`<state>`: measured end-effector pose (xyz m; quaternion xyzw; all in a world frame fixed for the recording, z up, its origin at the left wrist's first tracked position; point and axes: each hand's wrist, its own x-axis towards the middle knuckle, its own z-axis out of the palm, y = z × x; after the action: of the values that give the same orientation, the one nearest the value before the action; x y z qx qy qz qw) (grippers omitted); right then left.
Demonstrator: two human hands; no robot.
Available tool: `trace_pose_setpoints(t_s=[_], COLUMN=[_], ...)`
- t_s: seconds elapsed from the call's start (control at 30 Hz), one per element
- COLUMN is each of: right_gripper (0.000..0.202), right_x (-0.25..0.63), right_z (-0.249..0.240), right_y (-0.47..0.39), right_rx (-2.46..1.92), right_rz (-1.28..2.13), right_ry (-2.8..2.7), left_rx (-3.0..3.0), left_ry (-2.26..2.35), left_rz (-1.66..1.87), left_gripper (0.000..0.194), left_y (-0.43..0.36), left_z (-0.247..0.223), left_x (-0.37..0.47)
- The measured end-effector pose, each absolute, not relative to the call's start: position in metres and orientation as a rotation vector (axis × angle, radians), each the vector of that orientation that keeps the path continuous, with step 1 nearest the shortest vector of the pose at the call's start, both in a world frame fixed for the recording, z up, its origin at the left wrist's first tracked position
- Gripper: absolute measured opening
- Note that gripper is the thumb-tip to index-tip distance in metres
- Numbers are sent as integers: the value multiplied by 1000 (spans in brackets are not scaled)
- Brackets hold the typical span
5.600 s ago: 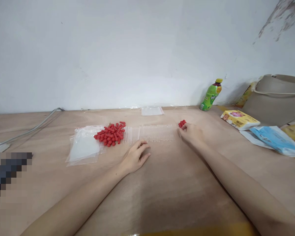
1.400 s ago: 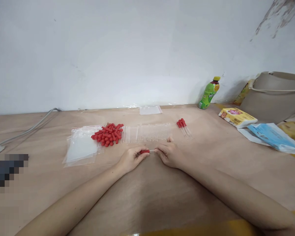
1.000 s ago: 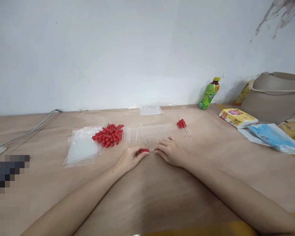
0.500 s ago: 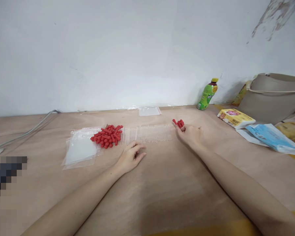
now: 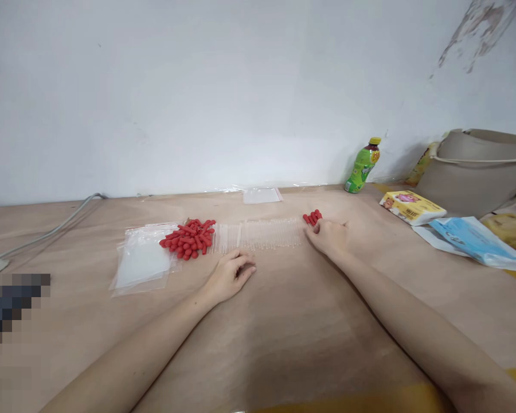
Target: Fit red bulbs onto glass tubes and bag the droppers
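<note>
My right hand point(image 5: 330, 237) is at the right end of the row, fingers pinched at the stem of a dropper. Several red rubber bulbs point(image 5: 312, 217) sit side by side just beyond its fingertips; the stems below them are mostly hidden by the hand. Clear thin glass tubes point(image 5: 269, 234) lie in a long row between my hands. My left hand point(image 5: 231, 276) rests on the table in front of the tubes, fingers loosely curved and apart, holding nothing. A pile of loose red rubber bulbs point(image 5: 191, 237) lies left of the tubes, beyond my left hand.
Clear plastic bags point(image 5: 141, 264) lie left of the pile, and another small bag point(image 5: 262, 195) is by the wall. On the right stand a green drink bottle point(image 5: 363, 166), a yellow tissue pack point(image 5: 411, 207), a blue packet point(image 5: 477, 240) and a grey-beige bin point(image 5: 477, 172). A cable point(image 5: 64, 221) runs at left.
The leftmost red bulb by my right hand stood tilted and apart; now it lines up with the others. My right hand has shifted slightly left. My left hand stays in place.
</note>
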<state>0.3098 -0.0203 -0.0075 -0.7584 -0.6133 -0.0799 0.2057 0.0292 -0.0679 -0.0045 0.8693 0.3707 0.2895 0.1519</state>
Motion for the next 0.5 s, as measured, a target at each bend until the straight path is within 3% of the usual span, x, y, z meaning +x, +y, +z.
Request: trace_pose_setpoints(t_s=[0.5], right_gripper=[34], right_x=[284], right_z=[-9], right_y=[-18], right_rx=[-2092], right_rz=[-66], right_ry=[-1846], left_rx=[2496], left_ry=[1060], left_rz=[804], left_gripper=[16], left_y=[-68], left_z=[-4], left_x=[31])
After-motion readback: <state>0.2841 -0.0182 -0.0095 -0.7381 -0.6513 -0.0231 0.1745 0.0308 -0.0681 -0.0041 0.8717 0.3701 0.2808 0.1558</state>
